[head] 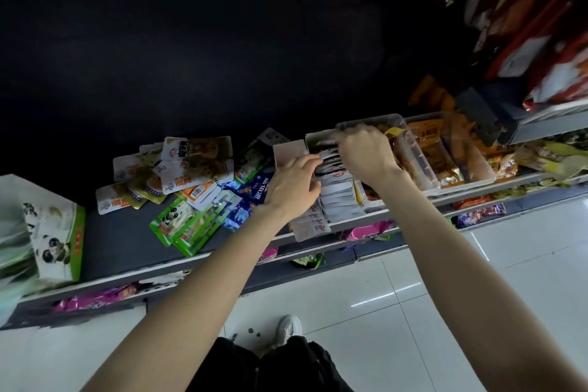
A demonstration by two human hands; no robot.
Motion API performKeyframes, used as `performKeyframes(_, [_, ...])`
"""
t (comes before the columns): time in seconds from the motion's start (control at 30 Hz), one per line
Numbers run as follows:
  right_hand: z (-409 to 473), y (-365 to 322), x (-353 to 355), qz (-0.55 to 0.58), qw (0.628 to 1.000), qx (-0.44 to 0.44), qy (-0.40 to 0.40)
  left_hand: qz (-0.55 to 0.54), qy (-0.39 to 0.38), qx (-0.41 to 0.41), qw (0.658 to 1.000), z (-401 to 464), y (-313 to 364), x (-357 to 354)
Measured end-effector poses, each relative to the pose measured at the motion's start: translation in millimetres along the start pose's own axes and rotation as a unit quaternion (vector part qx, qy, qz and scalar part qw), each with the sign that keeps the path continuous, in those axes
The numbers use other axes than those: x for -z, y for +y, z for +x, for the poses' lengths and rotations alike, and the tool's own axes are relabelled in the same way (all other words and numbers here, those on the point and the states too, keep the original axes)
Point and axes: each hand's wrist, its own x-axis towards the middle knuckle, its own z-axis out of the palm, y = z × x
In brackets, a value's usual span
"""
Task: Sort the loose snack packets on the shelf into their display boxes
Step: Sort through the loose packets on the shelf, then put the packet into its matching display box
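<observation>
Both my left hand [294, 183] and right hand [362, 153] pinch the white packets [337, 191] upright in their display box [313, 137]; crowding them could tip the row over its front edge.

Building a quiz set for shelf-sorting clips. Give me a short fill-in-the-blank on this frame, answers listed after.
1. Both hands, the left hand and the right hand, work in the display box of ____ packets.
2. The green packets in the loose pile show a ____.
3. To the right of that box stands a clear tray of ____ packets.
4. The floor is laid with white ____.

Missing words: white; panda; orange; tiles
</observation>
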Motion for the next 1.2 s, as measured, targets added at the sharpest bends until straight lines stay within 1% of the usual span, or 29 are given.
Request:
performKeyframes(0.03, [1.4, -1.4, -2.8, 0.005, 1.0, 0.002, -0.021, 0.001, -0.005, -0.001, 1.0, -1.3, -0.9, -1.1])
performKeyframes(0.07, [1.4, -3.4, -4.1, 0.021, 1.0, -0.005, -0.021, 0.002, -0.01, -0.003, 1.0, -2.1, -1.8, -1.8])
performKeyframes(0.13, [1.4, -6.5, -7.2, 0.056, 0.998, -0.021, 0.023, -0.002, -0.016, -0.006, 1.0, -2.4, -2.8, -1.7])
performKeyframes(0.2, [3.3, -9.5, -9.8, 0.049, 0.997, -0.035, 0.042, -0.007, -0.017, -0.01, 1.0, -2.3, -4.2, -1.5])
performKeyframes(0.27, [5.9, -10.4, -17.8, 0.025, 0.999, -0.031, 0.02, -0.018, -0.021, -0.012, 1.0, -2.8, -6.6, -0.8])
performKeyframes(0.33, [5.1, -12.1, -22.7, 0.029, 0.999, -0.037, -0.025, -0.028, -0.029, -0.012, 0.999, -4.5, -8.0, 1.0])
performKeyframes(0.4, [1.8, -11.2, -28.2, 0.042, 0.998, -0.044, 0.022, -0.044, -0.033, -0.011, 0.998, -9.2, -7.6, 5.2])
performKeyframes(0.43, [-2.7, -12.0, -29.0, 0.069, 0.994, -0.045, 0.065, -0.056, -0.026, -0.007, 0.998, -13.3, -7.9, 8.1])
performKeyframes(0.47, [-9.3, -14.9, -26.5, 0.109, 0.988, -0.046, 0.104, -0.07, -0.012, -0.002, 0.997, -19.2, -8.3, 11.5])
performKeyframes(0.53, [-26.0, -26.4, -16.7, 0.185, 0.97, -0.033, 0.152, -0.101, 0.036, 0.015, 0.994, -36.8, -13.5, 19.1])
performKeyframes(0.57, [-36.5, -34.0, -10.1, 0.213, 0.962, -0.028, 0.169, -0.118, 0.068, 0.024, 0.99, -46.6, -17.5, 22.2])
performKeyframes(0.63, [-52.6, -58.5, -1.7, 0.267, 0.947, -0.002, 0.178, -0.153, 0.152, 0.056, 0.975, -74.4, -34.2, 26.9])
performKeyframes(0.7, [-61.6, -88.6, -0.3, 0.304, 0.939, 0.032, 0.155, -0.16, 0.225, 0.097, 0.956, -104.6, -57.6, 28.4])
performKeyframes(0.73, [-62.6, -104.0, -2.0, 0.314, 0.939, 0.05, 0.132, -0.154, 0.246, 0.126, 0.949, -119.3, -71.8, 27.1])
performKeyframes(0.77, [-61.4, -119.1, -6.5, 0.321, 0.939, 0.067, 0.101, -0.143, 0.256, 0.157, 0.943, -132.2, -86.8, 23.6])
performKeyframes(0.83, [-54.6, -147.5, -17.4, 0.335, 0.939, 0.081, 0.013, -0.11, 0.249, 0.216, 0.938, -152.7, -117.4, 14.4])
performKeyframes(0.9, [-42.0, -171.6, -33.4, 0.329, 0.939, 0.066, -0.073, -0.085, 0.2, 0.275, 0.936, -162.1, -144.3, 5.1])
performKeyframes(0.97, [-26.6, -191.5, -54.5, 0.289, 0.948, 0.065, -0.113, -0.066, 0.12, 0.326, 0.935, -161.2, -163.8, -2.4])
performKeyframes(1.0, [-19.6, -199.7, -66.0, 0.263, 0.953, 0.07, -0.132, -0.052, 0.082, 0.338, 0.936, -158.2, -170.7, -5.0])
performKeyframes(1.03, [-13.4, -206.3, -78.1, 0.235, 0.957, 0.071, -0.156, -0.036, 0.054, 0.341, 0.938, -153.9, -176.3, -7.1])
performKeyframes(1.1, [-4.7, -214.4, -99.1, 0.188, 0.957, 0.059, -0.213, -0.011, 0.021, 0.332, 0.943, -144.7, -185.4, -11.0])
performKeyframes(1.2, [-1.9, -217.6, -115.7, 0.164, 0.946, 0.049, -0.276, 0.009, -0.032, 0.333, 0.942, -137.2, -197.8, -18.1])
